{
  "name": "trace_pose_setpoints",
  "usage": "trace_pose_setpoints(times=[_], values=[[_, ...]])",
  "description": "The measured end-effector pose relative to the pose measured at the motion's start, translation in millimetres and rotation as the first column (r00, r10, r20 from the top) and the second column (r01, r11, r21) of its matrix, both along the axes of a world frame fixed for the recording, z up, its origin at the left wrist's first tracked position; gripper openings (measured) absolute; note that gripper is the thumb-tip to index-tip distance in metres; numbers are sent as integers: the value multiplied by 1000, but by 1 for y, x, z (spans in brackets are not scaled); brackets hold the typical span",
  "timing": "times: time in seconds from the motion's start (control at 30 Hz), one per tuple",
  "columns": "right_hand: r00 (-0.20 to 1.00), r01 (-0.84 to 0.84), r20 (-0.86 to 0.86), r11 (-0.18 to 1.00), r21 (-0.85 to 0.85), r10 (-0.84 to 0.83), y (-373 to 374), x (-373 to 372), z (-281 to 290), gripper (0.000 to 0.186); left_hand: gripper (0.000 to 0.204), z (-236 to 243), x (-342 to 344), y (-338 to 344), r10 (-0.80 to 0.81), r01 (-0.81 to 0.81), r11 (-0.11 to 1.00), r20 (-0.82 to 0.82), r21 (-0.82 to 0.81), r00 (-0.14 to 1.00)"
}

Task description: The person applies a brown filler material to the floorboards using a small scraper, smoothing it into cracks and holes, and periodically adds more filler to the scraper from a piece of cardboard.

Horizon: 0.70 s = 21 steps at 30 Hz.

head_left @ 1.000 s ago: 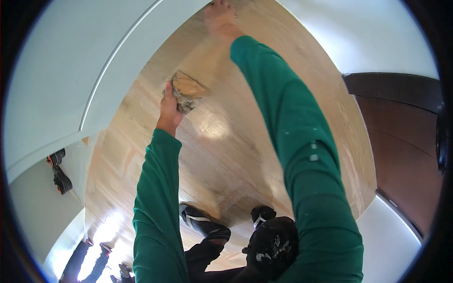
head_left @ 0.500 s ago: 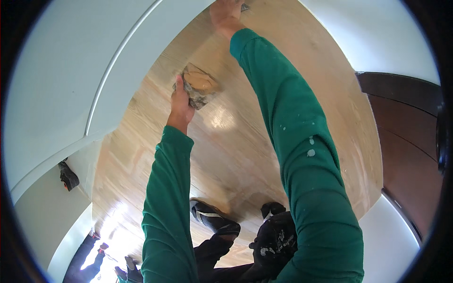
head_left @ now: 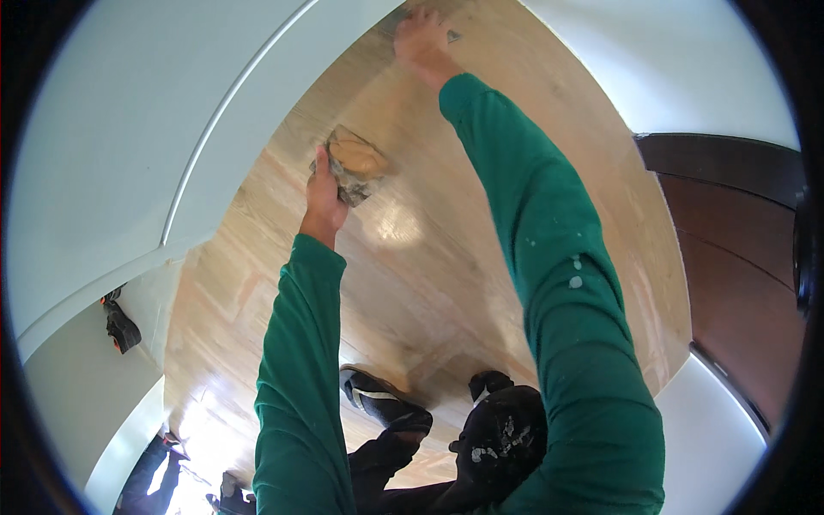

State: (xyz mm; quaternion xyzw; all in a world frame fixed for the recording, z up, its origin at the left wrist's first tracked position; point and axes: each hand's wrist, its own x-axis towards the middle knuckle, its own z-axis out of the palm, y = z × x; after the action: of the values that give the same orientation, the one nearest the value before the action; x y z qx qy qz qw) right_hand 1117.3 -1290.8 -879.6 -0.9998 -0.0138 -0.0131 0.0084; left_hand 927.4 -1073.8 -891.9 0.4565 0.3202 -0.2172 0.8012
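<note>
kneeling over a pale wood-plank floor [head_left: 515, 283], we stretch both green-sleeved arms forward in the head camera's view. our left hand [head_left: 324, 196] grips a crumpled tan-and-grey cloth pad [head_left: 356, 163], fingers wrapped shut around its near edge, and the pad lies pressed flat on the planks just beside the long white baseboard [head_left: 232, 112] that curves along the wall on our left. a bright patch of glare sits on the boards right next to the pad.

our right hand [head_left: 419, 39] reaches further out, near the top of the picture, palm down on the floor with the fingers curled together over a small grey flat object [head_left: 452, 36] whose tip pokes out beside the knuckles; we cannot tell what it is. the two hands are well apart, the right one ahead of the left.

the right sleeve [head_left: 566, 283] carries a few pale flecks. below the arms our dark paint-spattered trousers [head_left: 502, 438] and a black shoe with a light stripe [head_left: 378, 399] rest on the floor. a dark brown wooden door [head_left: 730, 249] stands to the right, with white wall above it. at the far left, low against the wall, a small black-and-orange tool [head_left: 120, 324] lies beyond the corner of the baseboard.
</note>
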Motion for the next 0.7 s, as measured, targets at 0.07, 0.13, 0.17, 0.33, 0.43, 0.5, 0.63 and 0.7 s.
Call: trace_pose_setpoints(times=[0.07,0.13,0.17,0.33,0.43,0.5,0.63,0.7], values=[[1000,-10,-1,999,31,10,-7,-2,-2,34,58,0,1,-4,-10,9,1000,-7,-23,1000],[1000,22,19,998,56,-24,-16,-6,-5,34,58,-1,1,-5,-10,9,999,-16,-33,1000],[997,62,41,996,64,-65,-30,-11,-6,34,58,-2,1,-4,-8,7,999,-20,-34,1000],[998,-26,58,999,-46,28,-34,-47,-13,32,59,-11,-2,1,12,-8,997,48,-76,999],[999,4,48,998,-62,-1,-52,-56,1,32,60,1,-3,-2,26,-23,998,41,-66,999],[985,20,173,989,-145,5,-85,-65,-20,31,59,-4,4,-15,15,-12,995,32,-99,999],[926,-365,167,917,162,339,-63,-132,22,34,59,-11,-4,4,24,-8,984,90,-176,996],[827,-550,356,758,351,435,-60,-183,63,39,59,0,-19,-5,13,9,976,100,-219,995]])
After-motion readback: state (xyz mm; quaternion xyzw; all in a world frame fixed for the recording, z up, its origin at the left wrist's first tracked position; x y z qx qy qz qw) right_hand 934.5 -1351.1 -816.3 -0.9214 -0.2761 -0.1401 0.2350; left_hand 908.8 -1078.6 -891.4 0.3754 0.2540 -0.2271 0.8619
